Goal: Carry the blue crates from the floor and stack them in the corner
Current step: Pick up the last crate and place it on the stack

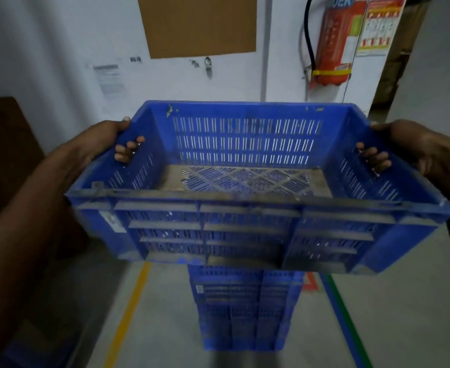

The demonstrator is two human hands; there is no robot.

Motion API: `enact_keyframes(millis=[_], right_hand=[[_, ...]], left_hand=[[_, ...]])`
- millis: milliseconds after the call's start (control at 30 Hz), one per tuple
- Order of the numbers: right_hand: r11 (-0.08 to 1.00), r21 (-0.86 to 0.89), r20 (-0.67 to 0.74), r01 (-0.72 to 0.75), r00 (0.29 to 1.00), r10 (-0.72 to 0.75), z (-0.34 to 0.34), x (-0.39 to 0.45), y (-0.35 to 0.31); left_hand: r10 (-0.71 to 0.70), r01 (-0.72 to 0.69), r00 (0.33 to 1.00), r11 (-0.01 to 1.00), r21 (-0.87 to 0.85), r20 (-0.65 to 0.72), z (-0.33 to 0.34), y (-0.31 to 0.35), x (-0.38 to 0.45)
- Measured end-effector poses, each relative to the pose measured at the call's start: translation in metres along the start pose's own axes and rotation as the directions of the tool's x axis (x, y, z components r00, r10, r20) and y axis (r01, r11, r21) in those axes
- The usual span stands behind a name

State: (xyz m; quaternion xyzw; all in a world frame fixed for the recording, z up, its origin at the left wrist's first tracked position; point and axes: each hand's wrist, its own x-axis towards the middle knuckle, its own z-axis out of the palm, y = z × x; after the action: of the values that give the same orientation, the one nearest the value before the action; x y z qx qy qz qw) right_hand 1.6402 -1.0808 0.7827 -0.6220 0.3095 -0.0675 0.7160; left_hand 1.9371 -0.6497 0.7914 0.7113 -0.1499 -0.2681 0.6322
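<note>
Held crate: a blue crate [245, 187] of moulded plastic, rectangular, was carried in the air above the stack, its long side toward the camera.
Walls: slotted in rows of narrow vertical vents; outer face ribbed with horizontal bars, grimy and scuffed.
Base: perforated in a diamond lattice, dusted grey-brown; nothing lay inside.
Left hand [104, 144]: closed on the left end wall, palm outside, fingertips curled through the handle slot into the interior.
Right hand [402, 152]: closed on the right end wall in the same manner, fingers showing inside through the slot.
Stack: further blue crates [245, 309] of the same slotted plastic stood piled on the floor directly beneath the held one; their contents were hidden.
Floor [165, 314]: smooth grey, marked with a yellow line on the left and blue and green lines on the right.
Wall: white, bearing a brown board [197, 25] and a red fire extinguisher [335, 43].
</note>
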Motion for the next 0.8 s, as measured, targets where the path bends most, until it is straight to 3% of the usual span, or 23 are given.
enact_keyframes(millis=[367, 567, 800], right_hand=[[0.999, -0.044, 0.006, 0.032, 0.999, -0.032, 0.007, 0.131, -0.068], [0.999, -0.022, -0.005, 0.041, 0.999, -0.041, -0.003, 0.192, -0.072], [0.998, -0.045, 0.003, -0.05, 0.999, 0.05, -0.013, 0.256, -0.048]], left_hand=[[-0.017, 0.018, 1.0, 1.0, 0.024, -0.014, -0.004, 0.04, 0.154], [-0.005, 0.005, 1.0, 1.0, 0.023, -0.019, 0.008, 0.04, 0.204], [-0.075, 0.075, 0.996, 0.997, -0.009, -0.038, 0.011, 0.0, 0.251]])
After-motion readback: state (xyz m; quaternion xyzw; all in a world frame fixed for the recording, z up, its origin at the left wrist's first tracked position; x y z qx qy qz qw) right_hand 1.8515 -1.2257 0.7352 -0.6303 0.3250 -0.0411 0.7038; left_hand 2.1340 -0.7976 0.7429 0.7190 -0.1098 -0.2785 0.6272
